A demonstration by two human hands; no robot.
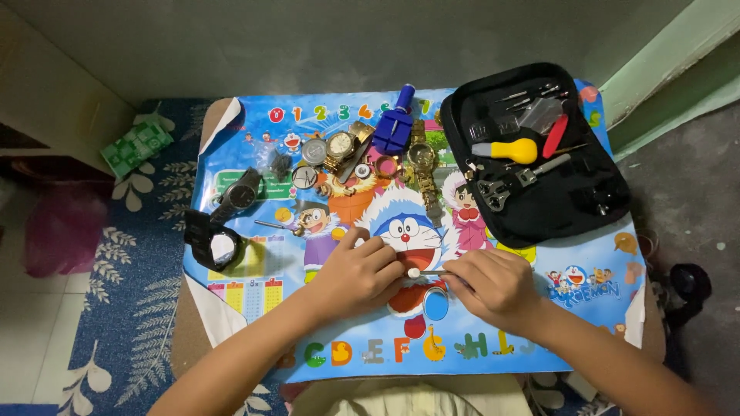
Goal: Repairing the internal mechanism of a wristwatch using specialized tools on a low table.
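My left hand point(358, 271) rests curled on a colourful cartoon mat point(586, 270), its fingertips pinched on something small that I cannot make out. My right hand point(493, 283) grips a thin metal tool point(426, 273) with a small white tip pointing left toward the left fingertips. The two hands almost meet at the mat's centre. Whatever lies under the left fingers is hidden.
An open black tool case point(539, 208) with a yellow-handled tool point(505, 149), red tool and pliers lies at right. Gold watches point(341, 146), watch parts and a blue plastic tool point(395, 127) sit at the mat's top. Two black watches point(237, 194) lie left. A green packet point(137, 146) rests on the patterned rug.
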